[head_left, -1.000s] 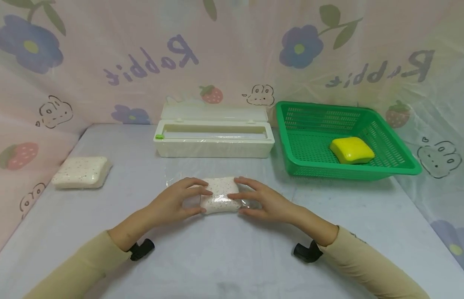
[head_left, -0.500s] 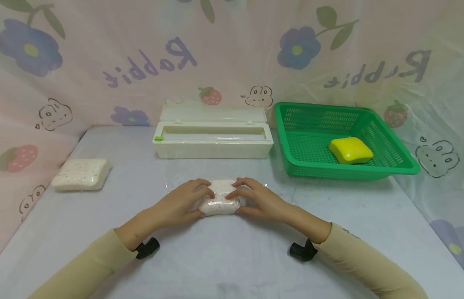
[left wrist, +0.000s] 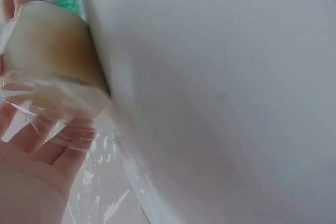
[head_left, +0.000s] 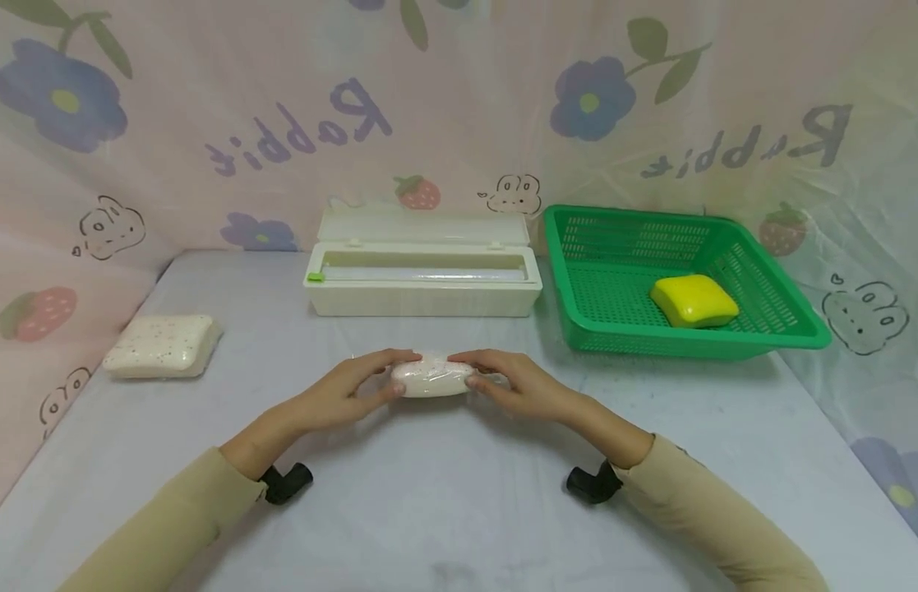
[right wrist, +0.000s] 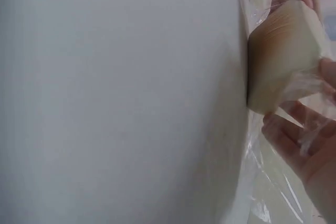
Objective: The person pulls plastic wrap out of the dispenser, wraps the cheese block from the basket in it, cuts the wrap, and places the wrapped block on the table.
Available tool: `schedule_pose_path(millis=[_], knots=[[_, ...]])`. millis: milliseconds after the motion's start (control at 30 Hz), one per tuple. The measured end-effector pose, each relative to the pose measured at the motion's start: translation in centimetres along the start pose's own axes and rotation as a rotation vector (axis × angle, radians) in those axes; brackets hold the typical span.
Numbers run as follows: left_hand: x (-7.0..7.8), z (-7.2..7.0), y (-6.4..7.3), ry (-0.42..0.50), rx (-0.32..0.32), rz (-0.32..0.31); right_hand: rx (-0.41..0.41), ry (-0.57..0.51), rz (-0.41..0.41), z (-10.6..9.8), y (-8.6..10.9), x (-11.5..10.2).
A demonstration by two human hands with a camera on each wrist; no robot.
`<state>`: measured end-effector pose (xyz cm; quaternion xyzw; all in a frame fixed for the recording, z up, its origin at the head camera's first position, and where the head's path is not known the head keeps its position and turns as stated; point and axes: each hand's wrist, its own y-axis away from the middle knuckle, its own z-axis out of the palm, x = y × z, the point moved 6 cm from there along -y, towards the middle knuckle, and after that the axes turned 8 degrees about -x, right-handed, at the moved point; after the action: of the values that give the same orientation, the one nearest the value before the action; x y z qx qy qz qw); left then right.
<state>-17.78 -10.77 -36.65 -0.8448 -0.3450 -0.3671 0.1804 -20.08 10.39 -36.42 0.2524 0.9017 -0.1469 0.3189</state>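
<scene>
A white, speckled, rounded soap bar (head_left: 432, 378) stands tipped up on its long edge at the middle of the table. My left hand (head_left: 340, 396) grips its left end, thumb on the near side and fingers over the top. At the other end my right hand (head_left: 527, 388) holds it the same way. Clear cling film (left wrist: 63, 95) wraps round the soap bar and hangs loose by the left fingers. In the right wrist view, crumpled film (right wrist: 307, 86) bunches at the right fingers, with more lying on the table. The far side of the soap bar is hidden.
Behind the hands is a white cling film box (head_left: 425, 299) with its lid raised. A green basket (head_left: 588, 333) at the right holds a yellow soap bar (head_left: 694, 301). Another speckled white soap bar (head_left: 163, 347) lies at the left. A printed curtain hangs behind the table.
Both hands have tipped the soap bar from lying flat up onto its edge, turning it away from me. The fingers now reach over its top. The box and basket have stayed put.
</scene>
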Motion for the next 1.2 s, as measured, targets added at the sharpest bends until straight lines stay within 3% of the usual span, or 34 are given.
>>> schedule_pose_path(millis=[133, 233, 500, 667, 867, 1200], knots=[[-0.4, -0.4, -0.6, 0.066, 0.008, -0.029, 0.017, -0.031, 0.043, -0.4, -0.5, 0.8], [-0.7, -0.6, -0.9, 0.048, 0.030, -0.045, 0.024, -0.024, 0.071, -0.7, -0.8, 1.1], [-1.5, -1.7, -1.8, 0.020, 0.154, -0.070, 0.051, -0.071, 0.201, -1.5, -2.0, 2.6], [-2.7, -2.3, -2.3, 0.043, 0.174, -0.209, 0.090, -0.093, 0.312, -1.9, -2.5, 3.9], [-3.8, -2.9, -3.1, 0.063, 0.205, -0.380, 0.101, -0.156, 0.391, -2.5, -3.1, 4.8], [-4.7, -3.8, -4.3, 0.132, 0.255, -0.549, 0.151, -0.278, 0.564, -2.9, -4.2, 6.6]])
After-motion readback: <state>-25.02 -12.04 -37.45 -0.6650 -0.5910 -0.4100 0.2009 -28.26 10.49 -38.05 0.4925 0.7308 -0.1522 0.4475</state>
